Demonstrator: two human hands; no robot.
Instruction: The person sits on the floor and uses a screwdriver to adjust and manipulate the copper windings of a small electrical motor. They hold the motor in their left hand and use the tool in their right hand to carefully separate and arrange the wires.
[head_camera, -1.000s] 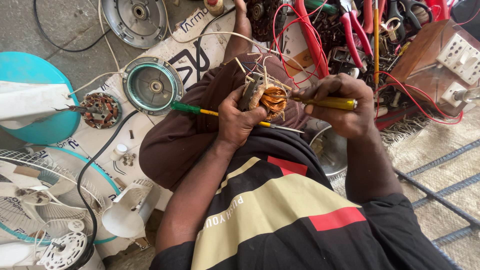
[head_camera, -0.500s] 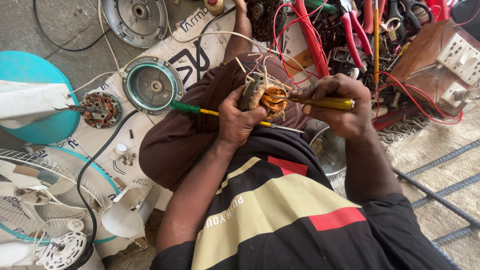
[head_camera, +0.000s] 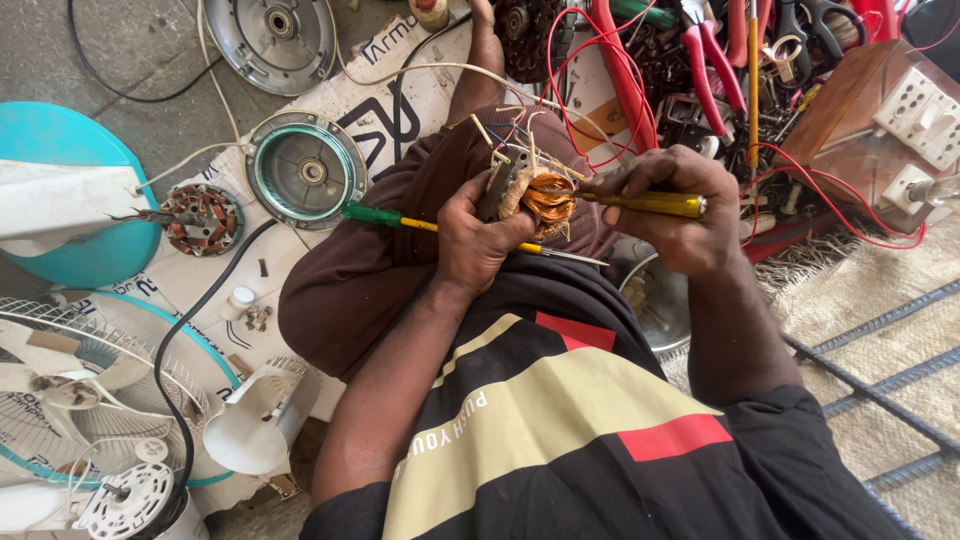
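Left hand (head_camera: 478, 238) grips the copper-wound stator (head_camera: 528, 196), right hand (head_camera: 672, 205) closed on a yellow-handled screwdriver (head_camera: 655, 203) (tip in the windings); best pry gently, sparing the wire

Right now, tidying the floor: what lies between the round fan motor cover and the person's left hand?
In the head view, a green-handled screwdriver spans from the cover to the left hand.

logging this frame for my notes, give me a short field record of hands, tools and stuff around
left hand: left hand grips motor stator with copper windings
right hand: right hand holds yellow-handled screwdriver, tip at the windings
lap: green-handled screwdriver lies across the thigh, under the left hand
floor left: round motor cover, fan grille
floor top right: red pliers, red wires
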